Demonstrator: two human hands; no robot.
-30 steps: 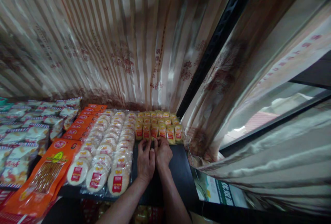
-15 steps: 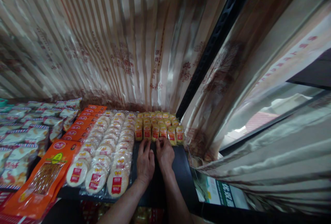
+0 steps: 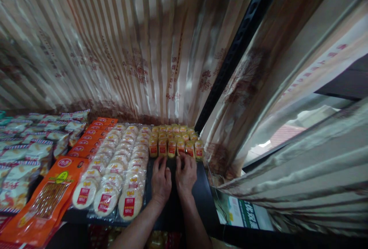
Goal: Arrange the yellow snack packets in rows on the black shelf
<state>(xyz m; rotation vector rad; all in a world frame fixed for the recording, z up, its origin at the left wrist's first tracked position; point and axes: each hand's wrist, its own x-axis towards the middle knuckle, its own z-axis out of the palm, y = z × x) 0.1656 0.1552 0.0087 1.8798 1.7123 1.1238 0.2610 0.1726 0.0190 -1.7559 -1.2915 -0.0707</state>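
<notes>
Small yellow snack packs (image 3: 171, 148) with red labels stand in rows at the back right corner of a black shelf (image 3: 201, 187). My left hand (image 3: 161, 182) lies just in front of the front row, its fingers stretched forward at the base of the left packs and nothing in its grip. Beside it, my right hand (image 3: 186, 174) has its fingers extended, bent a little, against the front packs right of the middle. Its fingertips cover the lower part of one or two packs. Neither hand holds a pack.
Left of my hands run three rows of round white rice crackers (image 3: 130, 203) in clear wrap. Orange snack bags (image 3: 43, 199) and white-and-blue chip bags (image 3: 17, 183) lie further left. A dark perforated post (image 3: 230, 61) rises at the back corner before striped plastic curtains (image 3: 138, 49).
My right hand has shifted slightly right along the front row, and its fingers have spread a little. My left hand stays nearly where it was. The view has moved slightly.
</notes>
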